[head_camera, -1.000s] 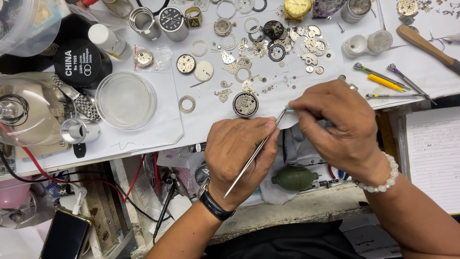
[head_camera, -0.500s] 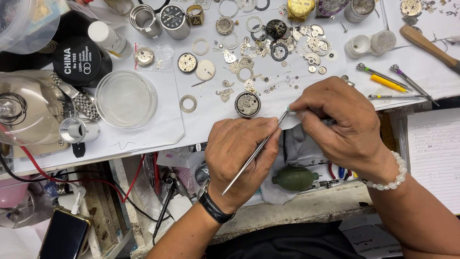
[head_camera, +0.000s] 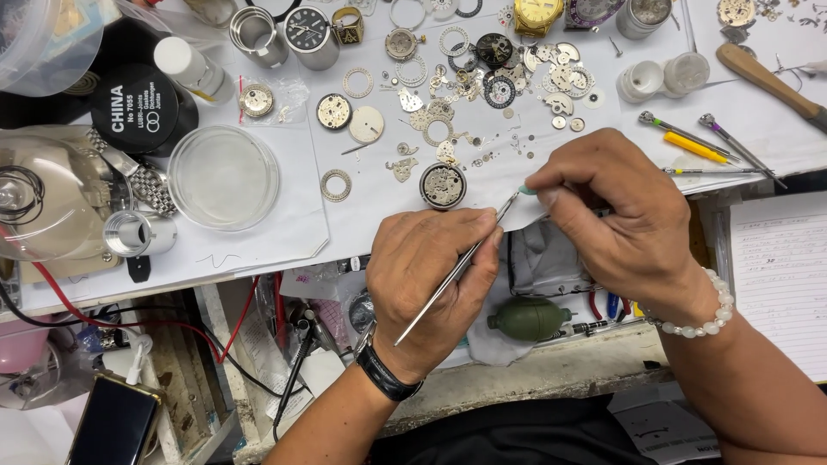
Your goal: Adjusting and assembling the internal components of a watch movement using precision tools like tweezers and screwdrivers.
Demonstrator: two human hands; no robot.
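tweezers [head_camera: 457,269] in left hand [head_camera: 431,280] | tips meet right hand [head_camera: 616,215] fingertips

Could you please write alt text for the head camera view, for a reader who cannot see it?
A person's left hand holds steel tweezers whose tips meet a tiny pale piece pinched by the right hand, beside a round watch movement. Small watch parts are scattered over the white paper.

Probably a watch-repair workshop: bench strewn with watch parts [head_camera: 482,77].
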